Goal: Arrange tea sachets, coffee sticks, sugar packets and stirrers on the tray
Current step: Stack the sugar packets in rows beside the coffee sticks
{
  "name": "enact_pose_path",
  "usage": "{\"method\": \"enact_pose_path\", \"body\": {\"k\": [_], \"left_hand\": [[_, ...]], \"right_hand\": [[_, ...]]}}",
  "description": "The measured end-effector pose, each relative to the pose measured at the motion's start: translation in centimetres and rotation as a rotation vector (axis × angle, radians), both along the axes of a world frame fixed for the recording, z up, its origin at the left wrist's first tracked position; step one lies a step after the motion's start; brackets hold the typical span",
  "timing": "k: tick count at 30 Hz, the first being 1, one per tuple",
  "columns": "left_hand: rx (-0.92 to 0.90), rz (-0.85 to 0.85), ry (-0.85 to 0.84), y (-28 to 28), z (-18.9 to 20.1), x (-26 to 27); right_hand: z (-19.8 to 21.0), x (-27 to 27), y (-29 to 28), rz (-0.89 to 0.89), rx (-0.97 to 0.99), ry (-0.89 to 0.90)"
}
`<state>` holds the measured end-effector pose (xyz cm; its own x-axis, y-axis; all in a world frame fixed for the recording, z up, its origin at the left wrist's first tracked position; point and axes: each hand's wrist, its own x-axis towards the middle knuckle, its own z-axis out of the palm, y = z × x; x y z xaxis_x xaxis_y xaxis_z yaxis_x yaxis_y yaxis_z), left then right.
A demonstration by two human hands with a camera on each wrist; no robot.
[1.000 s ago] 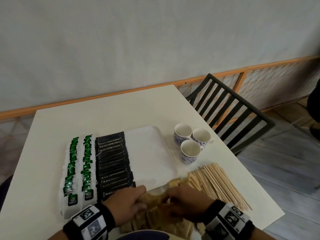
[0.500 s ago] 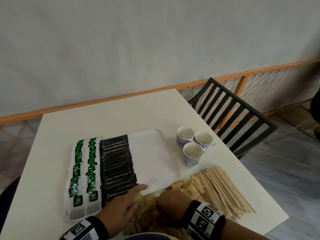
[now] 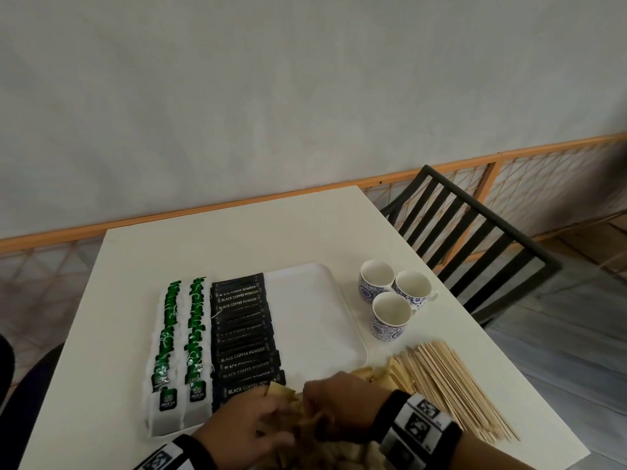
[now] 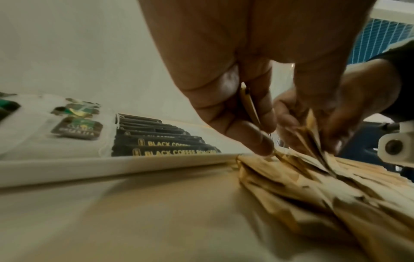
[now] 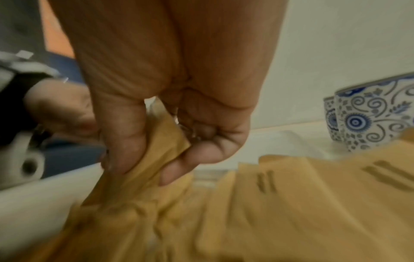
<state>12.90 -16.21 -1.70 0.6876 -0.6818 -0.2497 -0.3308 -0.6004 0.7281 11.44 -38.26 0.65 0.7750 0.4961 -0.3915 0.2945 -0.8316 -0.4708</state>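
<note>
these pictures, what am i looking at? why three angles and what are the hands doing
A person wears one camera on the head and one on each wrist. The head view shows a white table with a tray holding green tea sachets and black coffee sticks. Beside it stand three cups and wooden stirrers. The close views look along each hand. The left hand pinches one brown sugar packet; the right hand grips several from the pile.
</note>
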Motion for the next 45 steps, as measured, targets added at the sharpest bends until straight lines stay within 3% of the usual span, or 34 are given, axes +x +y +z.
{"method": "enact_pose_path", "body": {"k": [8, 10, 13, 16, 25, 27, 31, 38, 45], "left_hand": [[-0.135, 0.305, 0.122, 0.0, 1.9, 3.3], [-0.208, 0.417, 0.178, 0.1, 2.6, 4.3], [-0.3, 0.544, 0.194, 0.6, 2.6, 5.9], [-0.352, 0.65, 0.195, 0.6, 2.3, 7.1], [-0.324, 0.876, 0.124, -0.5, 1.2, 8.9], [-0.303, 0.919, 0.119, -0.4, 1.1, 9.2], [-0.278, 0.965, 0.097, 0.2, 1.2, 9.5], [-0.294, 0.989, 0.149, 0.8, 2.2, 9.5], [-0.285, 1.032, 0.175, 1.5, 2.2, 9.7]], "right_hand": [[2.8, 6.3, 1.1, -0.235, 0.351, 0.004], [2.7, 7.8, 1.3, -0.318, 0.456, 0.076], [2.2, 9.7, 2.0, -0.498, 0.802, 0.254], [1.9, 11.0, 2.9, -0.64, 0.908, 0.35], [-0.4, 14.8, 4.1, -0.698, 0.796, 0.256], [-1.1, 16.6, 3.5, -0.72, 0.668, 0.127], [-2.4, 20.3, 2.0, -0.713, 0.215, -0.124], [-3.1, 23.8, 3.3, -0.579, -0.065, -0.077], [-4.7, 26.3, 4.7, -0.548, -0.116, -0.052]]}}
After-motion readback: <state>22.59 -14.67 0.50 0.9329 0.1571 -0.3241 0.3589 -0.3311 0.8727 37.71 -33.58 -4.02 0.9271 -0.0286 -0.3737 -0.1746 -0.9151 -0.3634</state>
